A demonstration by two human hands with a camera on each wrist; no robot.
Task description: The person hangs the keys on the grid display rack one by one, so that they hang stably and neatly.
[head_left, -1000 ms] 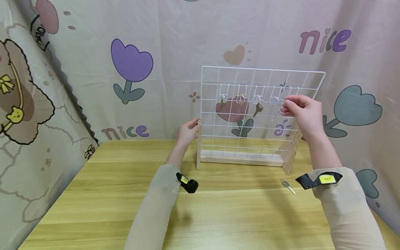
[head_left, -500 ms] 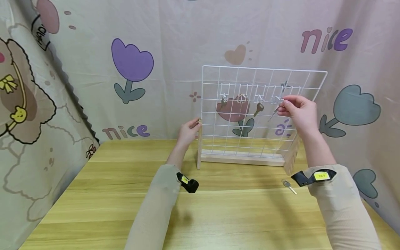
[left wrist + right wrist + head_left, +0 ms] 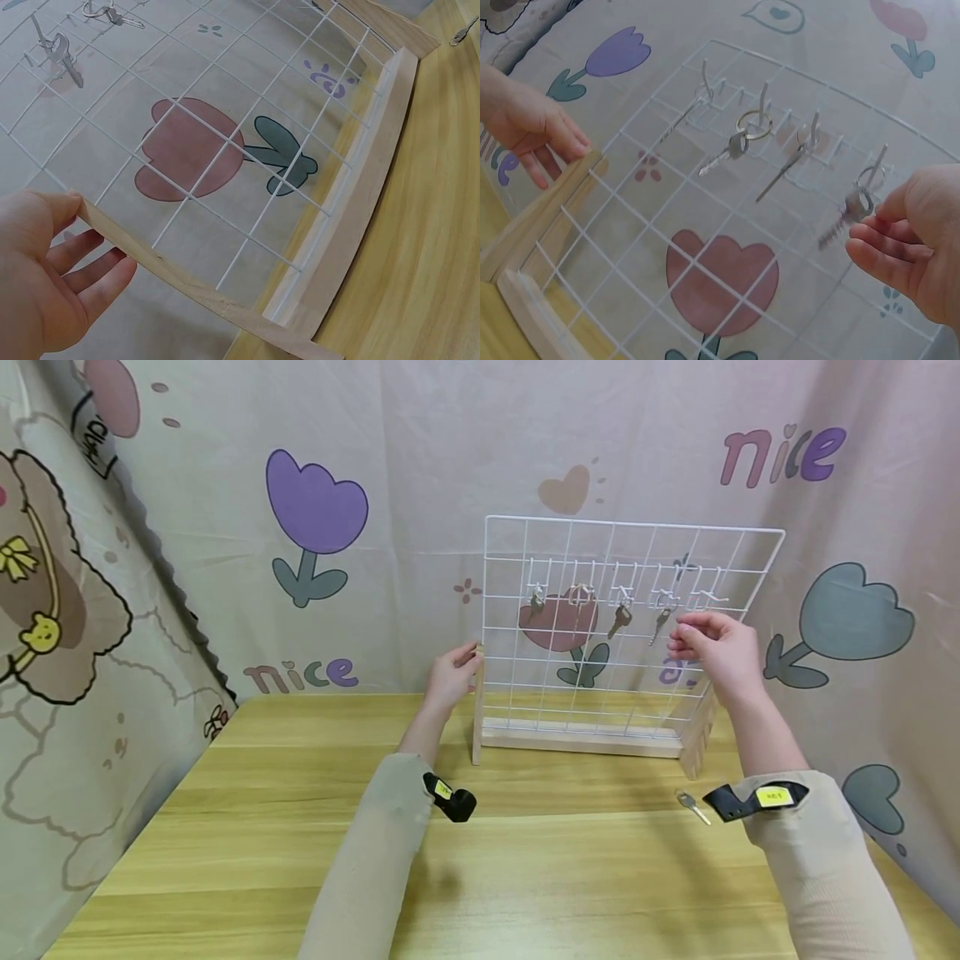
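A white wire grid rack (image 3: pixel 570 658) with wooden sides and base stands on the table. My left hand (image 3: pixel 452 678) pinches the top of its left wooden side (image 3: pixel 172 274), thumb at the tip and other fingers behind. Several keys hang by rings from white hooks on the grid. The rightmost hanging key (image 3: pixel 847 217) dangles from its hook, just left of my right hand (image 3: pixel 720 652). That hand's thumb and fingers are loosely bent beside the key and hold nothing. Another key (image 3: pixel 693 808) with a ring lies on the table, in front of the rack's right foot.
Right of the hanging keys, a white hook (image 3: pixel 708 600) carries nothing. A printed curtain (image 3: pixel 420 485) hangs close behind the rack. The wooden tabletop (image 3: pixel 540 877) extends in front and to the left.
My right hand has let go of the key, which now hangs on the hook, and has drawn slightly down and away from it. My left hand stays on the rack's side.
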